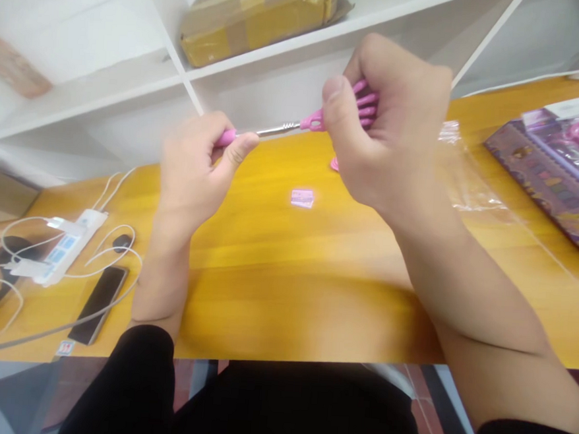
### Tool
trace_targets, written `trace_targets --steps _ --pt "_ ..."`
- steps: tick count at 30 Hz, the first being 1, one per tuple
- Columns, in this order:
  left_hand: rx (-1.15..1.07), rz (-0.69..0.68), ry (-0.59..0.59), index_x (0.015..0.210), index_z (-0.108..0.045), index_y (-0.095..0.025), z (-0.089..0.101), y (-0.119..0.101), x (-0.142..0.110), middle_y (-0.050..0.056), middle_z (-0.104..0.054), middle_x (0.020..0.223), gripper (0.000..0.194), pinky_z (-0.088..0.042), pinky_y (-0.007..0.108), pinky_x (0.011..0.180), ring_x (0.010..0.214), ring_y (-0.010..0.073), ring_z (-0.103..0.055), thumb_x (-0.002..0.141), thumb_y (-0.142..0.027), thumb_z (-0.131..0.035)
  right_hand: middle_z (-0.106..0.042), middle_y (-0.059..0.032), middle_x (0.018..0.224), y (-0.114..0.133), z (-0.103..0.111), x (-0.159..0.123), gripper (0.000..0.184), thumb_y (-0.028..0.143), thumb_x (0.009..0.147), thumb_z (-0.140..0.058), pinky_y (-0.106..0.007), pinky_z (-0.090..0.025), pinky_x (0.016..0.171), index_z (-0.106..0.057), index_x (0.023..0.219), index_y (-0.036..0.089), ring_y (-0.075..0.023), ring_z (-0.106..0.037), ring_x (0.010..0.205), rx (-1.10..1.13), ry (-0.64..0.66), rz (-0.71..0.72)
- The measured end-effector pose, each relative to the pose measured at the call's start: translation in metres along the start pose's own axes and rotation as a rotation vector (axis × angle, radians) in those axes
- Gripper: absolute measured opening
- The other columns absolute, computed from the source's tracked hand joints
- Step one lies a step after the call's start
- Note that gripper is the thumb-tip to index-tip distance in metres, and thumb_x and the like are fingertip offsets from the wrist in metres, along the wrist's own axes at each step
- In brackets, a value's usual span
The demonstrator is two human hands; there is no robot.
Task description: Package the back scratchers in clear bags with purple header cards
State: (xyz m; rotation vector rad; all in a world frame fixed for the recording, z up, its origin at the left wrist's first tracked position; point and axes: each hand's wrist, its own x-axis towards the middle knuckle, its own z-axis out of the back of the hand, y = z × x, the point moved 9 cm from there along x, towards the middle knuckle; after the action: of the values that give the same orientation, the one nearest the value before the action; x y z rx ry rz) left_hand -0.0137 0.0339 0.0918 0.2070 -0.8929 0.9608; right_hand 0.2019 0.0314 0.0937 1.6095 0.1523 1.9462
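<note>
Both hands are raised above a yellow wooden table (284, 289) and share one small pink tool (296, 125) with a thin metal shaft. My left hand (196, 171) pinches its pink end between thumb and fingers. My right hand (385, 124) is closed round the other end, where pink ridged prongs show between the fingers. A small pink-and-white card (302, 197) lies on the table below the tool. Just under my right hand a bit of another pink piece (333, 163) peeks out.
A purple toy box (560, 170) lies at the right beside clear plastic wrapping (465, 183). At the left are a white power strip (66, 248) with white cables and a dark phone (99, 303). White shelves behind hold a cardboard parcel (259, 13).
</note>
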Motion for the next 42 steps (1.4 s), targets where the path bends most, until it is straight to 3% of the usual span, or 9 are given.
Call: trace_targets --steps 12,17,25,33,42 --pt "0.050 0.052 0.037 0.077 -0.050 -0.026 0.0005 -0.0013 -0.0020 0.002 -0.053 0.069 0.067 -0.039 0.043 0.071 0.071 0.0225 -0.057 0.106 -0.087 -0.051 -0.066 0.0019 0.077 0.0002 -0.0008 -0.0005 0.032 0.022 0.114 -0.056 -0.025 -0.044 0.062 -0.045 0.085 0.017 -0.0095 -0.067 0.063 0.027 -0.010 -0.017" --pt "0.085 0.073 0.059 0.077 -0.051 -0.027 -0.0021 -0.0024 -0.0031 0.002 -0.052 0.066 0.069 -0.040 0.043 0.069 0.071 0.0226 -0.057 0.106 -0.089 -0.045 -0.068 0.0018 0.078 0.0007 -0.0005 -0.0003 0.030 0.023 0.111 -0.055 -0.027 -0.050 0.067 -0.044 0.084 0.018 -0.0103 -0.066 0.063 -0.015 -0.001 -0.040" --pt "0.064 0.074 0.074 0.077 -0.047 -0.026 -0.0035 -0.0045 -0.0027 0.001 -0.050 0.068 0.069 -0.036 0.043 0.068 0.068 0.0217 -0.052 0.107 -0.088 -0.045 -0.062 0.0017 0.074 0.0070 0.0033 -0.0002 0.031 0.020 0.111 -0.055 -0.027 -0.042 0.062 -0.042 0.083 0.018 -0.0087 -0.060 0.059 -0.008 -0.024 0.029" --pt "0.062 0.084 0.091 0.078 -0.047 -0.026 -0.0045 -0.0040 -0.0036 0.002 -0.052 0.070 0.068 -0.038 0.044 0.070 0.070 0.0221 -0.053 0.108 -0.087 -0.045 -0.065 0.0026 0.075 0.0050 0.0023 -0.0003 0.030 0.024 0.112 -0.053 -0.026 -0.043 0.063 -0.043 0.084 0.018 -0.0093 -0.067 0.065 -0.032 -0.013 -0.009" --pt "0.059 0.077 0.097 0.078 -0.047 -0.026 -0.0046 -0.0047 -0.0032 0.002 -0.053 0.070 0.068 -0.038 0.043 0.071 0.070 0.0222 -0.054 0.109 -0.087 -0.043 -0.066 0.0017 0.075 0.0069 0.0028 -0.0003 0.029 0.023 0.110 -0.053 -0.031 -0.045 0.062 -0.044 0.083 0.020 -0.0110 -0.063 0.059 -0.006 -0.019 0.005"
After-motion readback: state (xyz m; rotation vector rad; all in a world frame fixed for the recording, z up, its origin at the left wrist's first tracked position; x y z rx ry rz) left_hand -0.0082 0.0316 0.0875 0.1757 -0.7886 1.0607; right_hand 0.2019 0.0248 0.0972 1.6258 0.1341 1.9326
